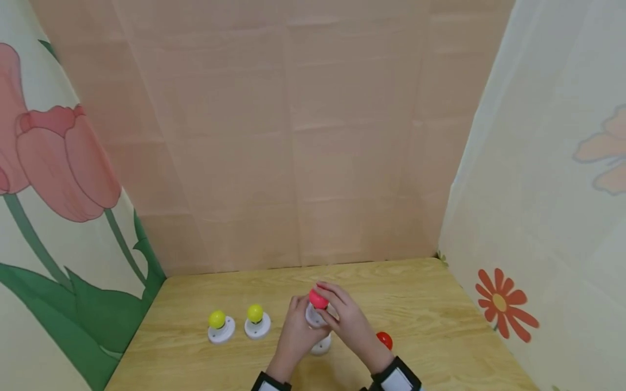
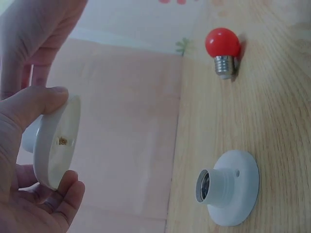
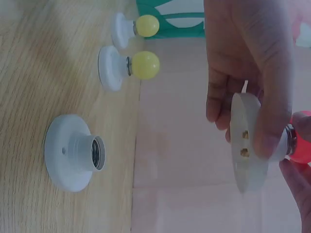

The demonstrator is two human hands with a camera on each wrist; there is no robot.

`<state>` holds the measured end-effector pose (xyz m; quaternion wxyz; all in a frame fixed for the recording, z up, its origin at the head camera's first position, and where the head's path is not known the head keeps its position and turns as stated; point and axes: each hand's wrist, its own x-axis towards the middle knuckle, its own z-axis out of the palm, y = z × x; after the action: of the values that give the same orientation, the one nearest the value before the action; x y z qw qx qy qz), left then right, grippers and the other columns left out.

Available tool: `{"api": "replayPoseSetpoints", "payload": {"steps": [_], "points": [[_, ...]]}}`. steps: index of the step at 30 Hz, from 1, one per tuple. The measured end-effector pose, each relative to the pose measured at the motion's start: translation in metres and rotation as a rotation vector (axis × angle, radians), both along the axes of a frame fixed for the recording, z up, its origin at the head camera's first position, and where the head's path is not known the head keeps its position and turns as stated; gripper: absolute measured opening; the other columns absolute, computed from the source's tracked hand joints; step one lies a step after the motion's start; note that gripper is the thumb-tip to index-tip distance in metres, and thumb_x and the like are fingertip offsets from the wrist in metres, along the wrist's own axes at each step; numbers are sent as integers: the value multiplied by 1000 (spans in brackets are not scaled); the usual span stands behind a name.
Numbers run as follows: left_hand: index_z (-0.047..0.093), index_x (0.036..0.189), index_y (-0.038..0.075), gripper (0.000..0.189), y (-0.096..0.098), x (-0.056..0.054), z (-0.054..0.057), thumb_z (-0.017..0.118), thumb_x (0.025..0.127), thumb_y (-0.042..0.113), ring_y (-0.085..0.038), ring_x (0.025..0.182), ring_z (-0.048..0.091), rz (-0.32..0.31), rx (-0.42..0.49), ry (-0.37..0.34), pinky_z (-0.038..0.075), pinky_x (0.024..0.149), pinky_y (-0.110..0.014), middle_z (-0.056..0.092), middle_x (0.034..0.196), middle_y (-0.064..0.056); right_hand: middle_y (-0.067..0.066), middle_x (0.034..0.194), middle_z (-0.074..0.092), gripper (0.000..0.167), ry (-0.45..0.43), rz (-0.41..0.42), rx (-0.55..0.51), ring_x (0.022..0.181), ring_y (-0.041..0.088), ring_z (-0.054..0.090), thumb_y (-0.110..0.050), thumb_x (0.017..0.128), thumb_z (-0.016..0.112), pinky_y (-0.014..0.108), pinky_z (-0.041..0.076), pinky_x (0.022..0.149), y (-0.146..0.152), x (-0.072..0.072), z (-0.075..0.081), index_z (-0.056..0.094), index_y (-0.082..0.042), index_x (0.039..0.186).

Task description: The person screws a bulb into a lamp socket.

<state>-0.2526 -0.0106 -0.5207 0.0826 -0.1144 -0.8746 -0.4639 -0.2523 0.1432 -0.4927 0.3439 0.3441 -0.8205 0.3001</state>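
Note:
My left hand [image 1: 299, 338] grips a round white lamp holder [image 2: 54, 141] by its rim, lifted above the table. The thumb lies on one side of the rim and fingertips reach its far edge; the hollow underside shows brass bits. My right hand [image 1: 353, 326] pinches a pinkish-red bulb [image 1: 318, 298] at the socket end of this holder. The bulb's metal base [image 3: 291, 139] shows partly at the socket mouth in the right wrist view. Below the hands, a second white lamp holder [image 3: 68, 154] stands on the table with its socket bare.
A loose red bulb [image 2: 222, 44] lies on the wooden table [image 1: 186, 369], near my right forearm. To the left stand two white holders bearing yellow bulbs [image 1: 217, 319]. A tan sheet [image 1: 293, 163] hangs behind the table, with flower-printed sheets at both sides.

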Motion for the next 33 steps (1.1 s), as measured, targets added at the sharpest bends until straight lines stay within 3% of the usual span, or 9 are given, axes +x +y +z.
{"api": "replayPoseSetpoints", "payload": {"steps": [8,15,24,29,33], "points": [[56,132,13,78,0,1,0,85,67,44,-16,104,57,26,20,9,52,87,-39,53,115,0,8,131,56,58,-30,13,27,116,22,59,-8,78,79,29,50,95,3,-2,-1,57,-10,131],[56,132,13,78,-1,2,1,86,66,41,-17,105,58,29,29,32,53,87,-39,53,115,0,8,131,56,55,-14,23,1,117,22,58,-12,81,77,13,37,103,4,-2,-5,57,-12,132],[55,133,13,77,-2,4,4,85,68,42,-18,106,58,15,23,42,53,89,-39,53,117,1,8,131,56,47,-24,47,-30,118,22,57,-21,88,70,12,36,104,6,-2,-8,57,-14,132],[54,133,11,76,-2,5,7,86,69,36,-20,108,58,13,23,38,53,91,-41,53,118,-1,11,141,49,53,-67,54,-12,124,25,54,-23,88,72,29,50,97,8,-2,-4,52,-15,137],[53,134,11,78,-1,4,9,86,69,39,-20,111,57,8,22,33,51,95,-43,52,120,-1,8,151,39,54,-160,78,20,134,26,45,-19,92,65,46,50,96,12,-3,3,46,-17,143]]}}
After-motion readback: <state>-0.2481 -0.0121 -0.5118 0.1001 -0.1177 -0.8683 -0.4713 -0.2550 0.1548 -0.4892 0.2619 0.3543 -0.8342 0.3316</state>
